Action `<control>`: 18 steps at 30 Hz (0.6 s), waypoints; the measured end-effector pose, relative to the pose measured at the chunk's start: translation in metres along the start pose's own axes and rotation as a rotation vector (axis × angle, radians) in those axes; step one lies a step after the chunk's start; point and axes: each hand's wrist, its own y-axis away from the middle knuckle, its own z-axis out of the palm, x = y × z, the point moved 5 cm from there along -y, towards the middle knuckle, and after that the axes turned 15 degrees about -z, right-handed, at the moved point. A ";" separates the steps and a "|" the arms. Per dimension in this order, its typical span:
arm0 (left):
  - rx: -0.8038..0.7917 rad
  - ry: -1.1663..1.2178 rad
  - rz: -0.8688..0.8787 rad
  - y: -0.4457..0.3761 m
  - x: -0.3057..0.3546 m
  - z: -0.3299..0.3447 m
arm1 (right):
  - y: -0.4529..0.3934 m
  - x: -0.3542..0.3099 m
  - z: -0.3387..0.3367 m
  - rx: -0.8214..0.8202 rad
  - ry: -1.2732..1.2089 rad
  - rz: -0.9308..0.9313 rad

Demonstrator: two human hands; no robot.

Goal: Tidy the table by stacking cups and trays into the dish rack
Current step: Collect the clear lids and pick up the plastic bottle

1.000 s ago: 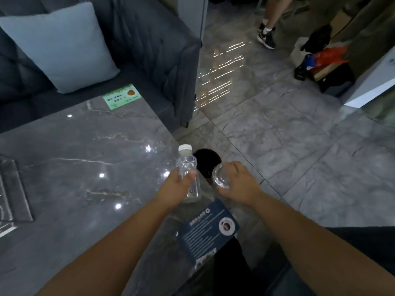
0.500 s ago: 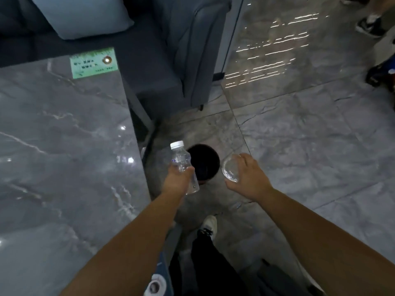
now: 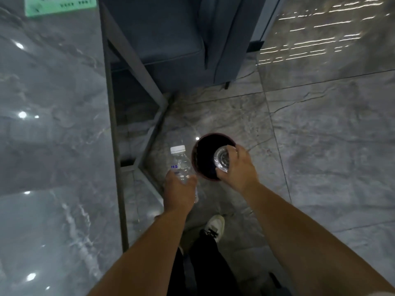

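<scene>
A grey marble-patterned table (image 3: pixel 53 124) fills the left side, with a green card (image 3: pixel 59 4) lying at its far edge. On the grey tiled floor (image 3: pixel 331 135) beside it stands a dark round bin (image 3: pixel 195 165).

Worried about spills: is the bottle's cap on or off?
On. The white cap sits atop the bottle, which the left hand holds upright.

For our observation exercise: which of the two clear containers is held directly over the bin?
The clear cup in the right hand; the capped bottle is beside the bin.
</scene>
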 end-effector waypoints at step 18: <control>-0.139 -0.190 -0.063 -0.010 -0.021 0.028 | 0.080 0.044 0.068 -0.430 0.054 0.135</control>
